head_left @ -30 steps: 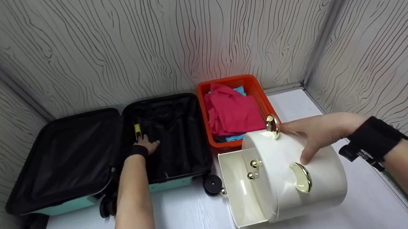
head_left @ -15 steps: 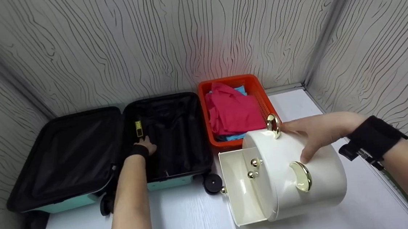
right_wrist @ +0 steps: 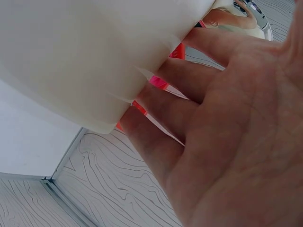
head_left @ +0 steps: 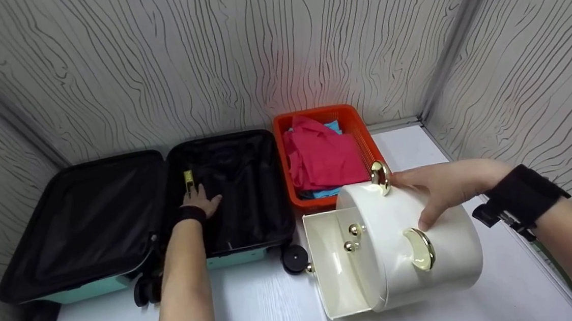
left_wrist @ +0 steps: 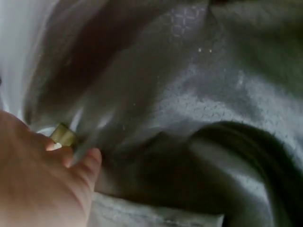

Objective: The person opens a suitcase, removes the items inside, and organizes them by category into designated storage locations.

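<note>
My left hand [head_left: 201, 202] reaches into the right half of an open suitcase [head_left: 240, 200] with black lining. Its fingers are extended at a small yellow box [head_left: 188, 178], whose near end they cover. Up close in the left wrist view, the yellow box [left_wrist: 64, 135] sits at the fingertips against the dark lining. On the right, a cream rounded case [head_left: 396, 259] with gold handles has its drawer [head_left: 332, 264] pulled out. My right hand [head_left: 439, 189] rests on that case, thumb and fingers spread. In the right wrist view, fairly straight fingers [right_wrist: 175, 104] touch its edge.
An orange basket [head_left: 374, 146] with pink cloth [head_left: 329, 157] and blue cloth stands between suitcase and back wall corner. A black suitcase wheel [head_left: 294, 260] stands beside the drawer. The suitcase's other half [head_left: 86, 222] lies at left. Patterned walls [head_left: 206, 59] enclose the white table [head_left: 261, 305].
My left fingers have spread and reach farther over the yellow box's near end. The right hand stays on the cream case. The whole head view has shifted slightly.
</note>
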Available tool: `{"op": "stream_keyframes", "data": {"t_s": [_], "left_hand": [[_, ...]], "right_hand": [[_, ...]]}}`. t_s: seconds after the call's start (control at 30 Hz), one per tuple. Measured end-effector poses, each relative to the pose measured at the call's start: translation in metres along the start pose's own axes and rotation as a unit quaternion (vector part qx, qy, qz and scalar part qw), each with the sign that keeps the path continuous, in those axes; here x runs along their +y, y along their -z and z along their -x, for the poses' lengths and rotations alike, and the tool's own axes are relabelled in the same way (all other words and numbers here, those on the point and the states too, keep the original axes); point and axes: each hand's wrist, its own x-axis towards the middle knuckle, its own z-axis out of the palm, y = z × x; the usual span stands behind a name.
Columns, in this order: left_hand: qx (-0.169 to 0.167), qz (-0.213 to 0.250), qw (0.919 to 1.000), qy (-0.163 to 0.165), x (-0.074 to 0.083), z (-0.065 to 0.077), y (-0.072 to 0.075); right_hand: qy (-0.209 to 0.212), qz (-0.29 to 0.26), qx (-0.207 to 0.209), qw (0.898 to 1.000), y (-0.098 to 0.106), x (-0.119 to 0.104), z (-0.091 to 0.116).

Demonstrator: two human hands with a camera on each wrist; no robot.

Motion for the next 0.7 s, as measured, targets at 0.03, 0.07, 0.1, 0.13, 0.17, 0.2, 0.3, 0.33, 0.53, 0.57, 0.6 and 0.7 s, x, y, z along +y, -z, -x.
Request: {"op": "stream_keyframes", "data": {"t_s": [0.03,0.07,0.1,0.13,0.17,0.2,0.3,0.33,0.53,0.57,0.6,0.7], "left_hand": [[-0.001,0.005,1.0000,0.002,-0.003,-0.001,0.001],[0.000,0.009,1.0000,0.001,-0.005,-0.001,0.001],[0.001,0.010,0.9999,0.003,-0.007,-0.001,0.001],[0.002,0.008,1.0000,0.004,-0.010,-0.002,0.000],[0.002,0.006,1.0000,0.006,-0.013,-0.002,-0.001],[0.000,0.004,1.0000,0.009,-0.013,-0.001,-0.001],[-0.002,-0.004,0.9999,0.014,-0.010,0.007,0.000],[-0.002,-0.007,0.9999,0.014,-0.008,0.009,0.002],[-0.019,-0.043,0.9989,0.004,0.011,0.026,0.016],[-0.029,-0.062,0.9976,-0.003,0.015,0.029,0.021],[-0.038,-0.084,0.9956,-0.012,0.017,0.030,0.024],[-0.063,-0.143,0.9871,-0.037,0.022,0.026,0.031]], "right_hand": [[0.001,0.001,0.000,1.000,0.000,-0.001,-0.001],[0.002,0.002,0.001,1.000,-0.001,-0.001,-0.001],[0.003,0.003,0.001,1.000,-0.001,-0.001,-0.001],[0.004,0.004,0.000,1.000,-0.002,-0.002,-0.002],[0.005,0.005,0.000,1.000,-0.002,-0.002,-0.002],[0.005,0.006,0.000,1.000,-0.003,-0.002,-0.002],[0.014,0.005,-0.001,1.000,-0.004,-0.002,-0.002],[0.017,0.005,-0.002,1.000,-0.003,-0.002,-0.002],[0.018,0.007,-0.002,1.000,0.001,-0.003,-0.001],[0.016,0.006,-0.002,1.000,0.002,-0.002,-0.001],[0.014,0.006,-0.002,1.000,0.002,-0.002,-0.002],[0.010,0.007,-0.003,1.000,0.002,-0.002,-0.003]]}}
